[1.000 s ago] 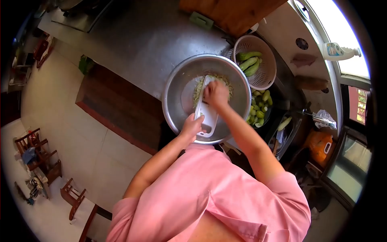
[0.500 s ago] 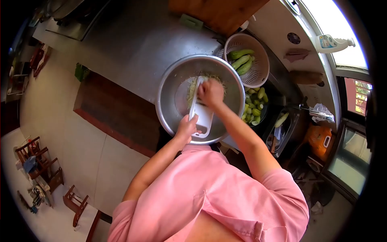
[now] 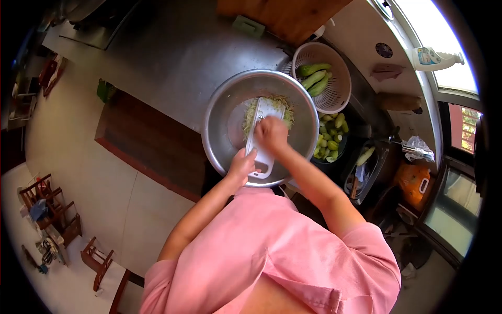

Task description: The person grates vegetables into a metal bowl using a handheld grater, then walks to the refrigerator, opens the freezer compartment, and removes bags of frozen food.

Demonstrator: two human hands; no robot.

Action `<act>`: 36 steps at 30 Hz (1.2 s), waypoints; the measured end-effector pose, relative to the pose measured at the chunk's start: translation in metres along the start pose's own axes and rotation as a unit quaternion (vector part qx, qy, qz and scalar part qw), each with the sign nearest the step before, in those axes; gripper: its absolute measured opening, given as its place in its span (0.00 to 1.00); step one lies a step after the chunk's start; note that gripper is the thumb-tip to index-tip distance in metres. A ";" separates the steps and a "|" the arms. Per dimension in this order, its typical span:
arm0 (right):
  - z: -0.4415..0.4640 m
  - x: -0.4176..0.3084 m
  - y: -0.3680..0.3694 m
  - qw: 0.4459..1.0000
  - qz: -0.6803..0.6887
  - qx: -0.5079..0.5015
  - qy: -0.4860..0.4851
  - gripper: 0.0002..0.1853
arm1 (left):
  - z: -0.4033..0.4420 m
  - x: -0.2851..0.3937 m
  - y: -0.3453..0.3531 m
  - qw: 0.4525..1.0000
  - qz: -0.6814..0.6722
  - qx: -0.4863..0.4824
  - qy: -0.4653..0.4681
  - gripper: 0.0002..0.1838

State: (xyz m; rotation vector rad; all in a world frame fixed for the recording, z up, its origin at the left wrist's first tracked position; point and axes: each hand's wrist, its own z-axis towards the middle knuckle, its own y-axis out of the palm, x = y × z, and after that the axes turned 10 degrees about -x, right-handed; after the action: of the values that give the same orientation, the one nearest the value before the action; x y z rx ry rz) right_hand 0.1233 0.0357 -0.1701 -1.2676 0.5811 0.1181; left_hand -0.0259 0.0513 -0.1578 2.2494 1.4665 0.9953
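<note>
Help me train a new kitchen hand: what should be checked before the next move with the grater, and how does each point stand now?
1. Left hand grips the near end of the white grater: ok.
2. Grater's far end lies inside the metal basin: ok.
3. Pale green shreds lie within the basin: ok.
4. Right hand has its fingers clear of the blades: cannot tell; the hand hides the contact.
5. Enough left of any piece in that hand: cannot tell; none shows.

2 hands (image 3: 241, 166), 1 wht grater (image 3: 264, 157), 1 metal bowl (image 3: 219, 121), 1 basket (image 3: 341, 67) w/ 3 grn veg (image 3: 314, 79)
</note>
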 end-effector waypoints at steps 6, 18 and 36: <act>0.054 0.031 -0.002 0.996 -0.040 0.043 0.060 0.12 | -0.008 0.014 0.004 1.000 0.003 0.003 0.010 0.12; -0.002 -0.023 -0.015 0.999 0.001 -0.047 0.003 0.13 | -0.006 0.015 0.004 1.000 -0.003 -0.019 0.015 0.11; 0.044 0.002 -0.013 0.998 -0.001 -0.046 0.036 0.15 | -0.006 0.021 0.003 1.000 0.007 -0.016 0.005 0.12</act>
State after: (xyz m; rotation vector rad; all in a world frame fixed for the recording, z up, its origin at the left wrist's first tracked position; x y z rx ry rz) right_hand 0.1450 0.0716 -0.1525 -1.3671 0.6422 0.0978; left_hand -0.0226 0.0679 -0.1437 2.2386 1.4311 1.0283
